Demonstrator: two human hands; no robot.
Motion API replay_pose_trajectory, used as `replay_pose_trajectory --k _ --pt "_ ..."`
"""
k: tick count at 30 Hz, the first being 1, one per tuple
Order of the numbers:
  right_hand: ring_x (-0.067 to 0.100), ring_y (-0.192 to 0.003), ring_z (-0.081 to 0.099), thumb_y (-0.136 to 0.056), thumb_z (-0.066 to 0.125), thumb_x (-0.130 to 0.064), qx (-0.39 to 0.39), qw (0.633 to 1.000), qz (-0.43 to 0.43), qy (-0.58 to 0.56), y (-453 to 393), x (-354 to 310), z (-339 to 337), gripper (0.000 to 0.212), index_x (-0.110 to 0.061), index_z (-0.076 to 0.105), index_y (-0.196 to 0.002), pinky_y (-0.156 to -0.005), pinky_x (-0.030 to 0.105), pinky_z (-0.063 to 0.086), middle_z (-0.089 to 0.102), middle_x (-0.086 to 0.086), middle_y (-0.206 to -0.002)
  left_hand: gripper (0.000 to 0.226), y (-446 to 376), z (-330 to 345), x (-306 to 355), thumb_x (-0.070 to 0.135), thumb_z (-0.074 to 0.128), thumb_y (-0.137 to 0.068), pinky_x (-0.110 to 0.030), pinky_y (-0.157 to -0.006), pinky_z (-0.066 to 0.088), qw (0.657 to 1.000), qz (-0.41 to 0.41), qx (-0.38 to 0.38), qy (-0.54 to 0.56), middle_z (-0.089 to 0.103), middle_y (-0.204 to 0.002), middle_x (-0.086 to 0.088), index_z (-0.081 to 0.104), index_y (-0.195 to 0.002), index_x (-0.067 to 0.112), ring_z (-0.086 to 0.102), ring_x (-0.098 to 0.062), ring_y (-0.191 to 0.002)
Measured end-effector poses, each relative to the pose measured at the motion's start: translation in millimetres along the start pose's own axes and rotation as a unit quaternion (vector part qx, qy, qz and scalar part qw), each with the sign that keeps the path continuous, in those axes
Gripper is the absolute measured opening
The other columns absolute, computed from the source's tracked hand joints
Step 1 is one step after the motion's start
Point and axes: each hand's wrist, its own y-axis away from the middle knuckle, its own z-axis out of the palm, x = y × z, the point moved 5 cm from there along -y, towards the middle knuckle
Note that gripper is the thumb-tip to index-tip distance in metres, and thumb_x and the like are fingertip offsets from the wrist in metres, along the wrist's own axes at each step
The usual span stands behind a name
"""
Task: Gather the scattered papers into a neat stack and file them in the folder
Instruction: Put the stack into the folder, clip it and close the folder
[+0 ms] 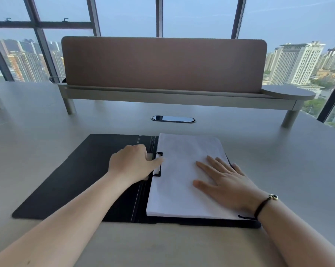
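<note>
A black folder [70, 176] lies open and flat on the grey desk. A neat stack of white papers [180, 151] rests on its right half, its left edge against the spine. My left hand [132, 162] sits at the spine with its fingers curled on the black clip [159, 164] that lies over the stack's left edge. My right hand [222, 182] lies flat on the right part of the stack, palm down and fingers spread, with the little finger reaching over the folder's right edge.
A brown divider panel [162, 64] on a grey raised shelf [172, 97] stands across the back of the desk. A dark oval cable port [172, 119] sits between the shelf and the folder. Windows lie beyond.
</note>
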Motion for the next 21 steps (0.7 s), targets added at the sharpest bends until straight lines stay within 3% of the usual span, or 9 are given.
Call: replay_pose_trajectory --k 3,6,8,11,14,19,21 --pt "0.006 -0.157 -0.008 -0.062 0.003 -0.093 0.011 1.0 0.003 -0.001 1 -1 0 0.101 -0.057 0.007 -0.156 -0.128 0.039 -0.005 -0.004 -0.018 -0.171 0.063 -3 -11 -35 0.08 0.043 -0.078 -0.04 -0.091 0.045 0.998 -0.031 0.017 -0.044 0.068 -0.109 0.005 0.064 -0.103 0.025 0.061 -0.022 -0.108" --pt "0.005 -0.157 -0.006 -0.068 0.008 -0.093 0.019 1.0 0.007 -0.005 3 0 0 0.096 -0.056 0.011 -0.156 -0.128 0.037 -0.003 -0.002 -0.02 -0.17 0.089 -2 -17 -97 0.087 0.036 -0.075 -0.049 -0.102 0.04 0.982 -0.148 -0.057 -0.101 0.053 -0.143 -0.008 0.051 -0.137 0.026 0.045 -0.034 -0.133" --pt "0.004 -0.157 -0.004 -0.079 0.017 -0.09 0.025 1.0 0.011 -0.004 4 1 0 0.085 -0.056 0.012 -0.156 -0.128 0.037 -0.002 -0.001 -0.021 -0.17 0.097 6 -25 -132 0.087 0.036 -0.074 -0.05 -0.107 0.036 0.966 -0.228 -0.092 -0.084 0.042 -0.152 -0.013 0.038 -0.148 0.024 0.035 -0.038 -0.14" --pt "0.004 -0.157 -0.003 -0.085 0.022 -0.086 0.03 0.999 0.021 -0.005 6 5 2 0.077 -0.056 0.013 -0.156 -0.128 0.038 -0.001 0.0 -0.022 -0.17 0.095 18 -36 -156 0.084 0.038 -0.077 -0.047 -0.108 0.034 0.954 -0.276 -0.087 -0.083 0.046 -0.149 -0.014 0.037 -0.147 0.02 0.036 -0.037 -0.139" --pt "0.004 -0.157 -0.002 -0.086 0.022 -0.084 0.035 0.999 0.032 -0.006 9 7 4 0.076 -0.055 0.013 -0.156 -0.128 0.04 0.0 0.001 -0.022 -0.17 0.091 26 -37 -153 0.081 0.037 -0.079 -0.046 -0.108 0.034 0.956 -0.266 -0.081 -0.099 0.051 -0.146 -0.011 0.039 -0.146 0.02 0.039 -0.036 -0.137" --pt "0.005 -0.158 -0.002 -0.088 0.024 -0.083 0.042 0.998 0.049 -0.013 19 9 4 0.075 -0.054 0.014 -0.157 -0.128 0.039 -0.001 0.001 -0.021 -0.17 0.079 22 -40 -139 0.071 0.049 -0.082 -0.045 -0.106 0.035 0.965 -0.256 -0.049 0.022 0.05 -0.147 -0.006 0.043 -0.145 0.023 0.033 -0.037 -0.14" --pt "0.005 -0.158 -0.002 -0.085 0.021 -0.086 0.043 0.998 0.052 -0.016 22 11 5 0.079 -0.054 0.013 -0.157 -0.128 0.039 -0.001 0.001 -0.021 -0.17 0.069 19 -42 -138 0.07 0.052 -0.079 -0.045 -0.104 0.036 0.959 -0.268 -0.028 0.086 0.057 -0.139 -0.004 0.057 -0.131 0.025 0.037 -0.039 -0.136"
